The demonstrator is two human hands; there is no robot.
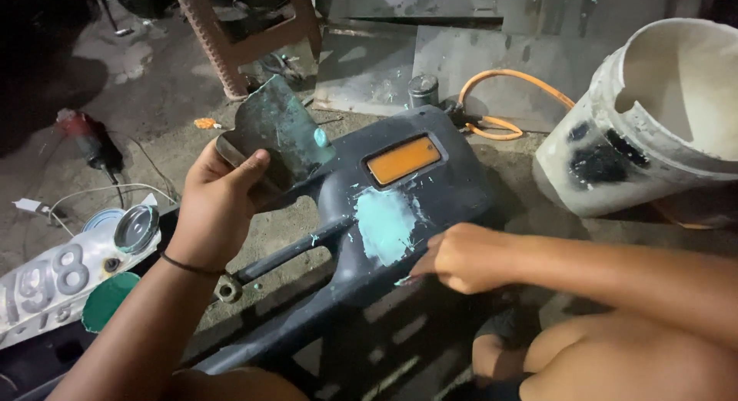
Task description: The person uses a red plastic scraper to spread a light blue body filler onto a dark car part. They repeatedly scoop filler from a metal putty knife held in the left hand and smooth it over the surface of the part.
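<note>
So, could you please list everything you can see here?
Bumper panel: one, dark grey, centre, patch of teal filler.
Reflector: one, orange, on the panel.
Mixing board: one, teal-smeared, in left hand.
Bucket: one, white, right, tilted.
Hose: one, orange, behind the panel.
Tin lid: one, silver, left.
Number plate: one, white, lower left.
Power tool: one, red, far left.
Left hand: holds board.
Right hand: on filler edge.

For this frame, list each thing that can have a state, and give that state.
Left hand: gripping a stained metal mixing plate, tilted.
Right hand: pressed against the dark plastic bumper, tool hidden.
Turquoise filler patch: smeared on the bumper.
Orange reflector: fitted in the bumper.
White plastic bucket: tipped over.
Small round tin: lid state unclear.
</note>
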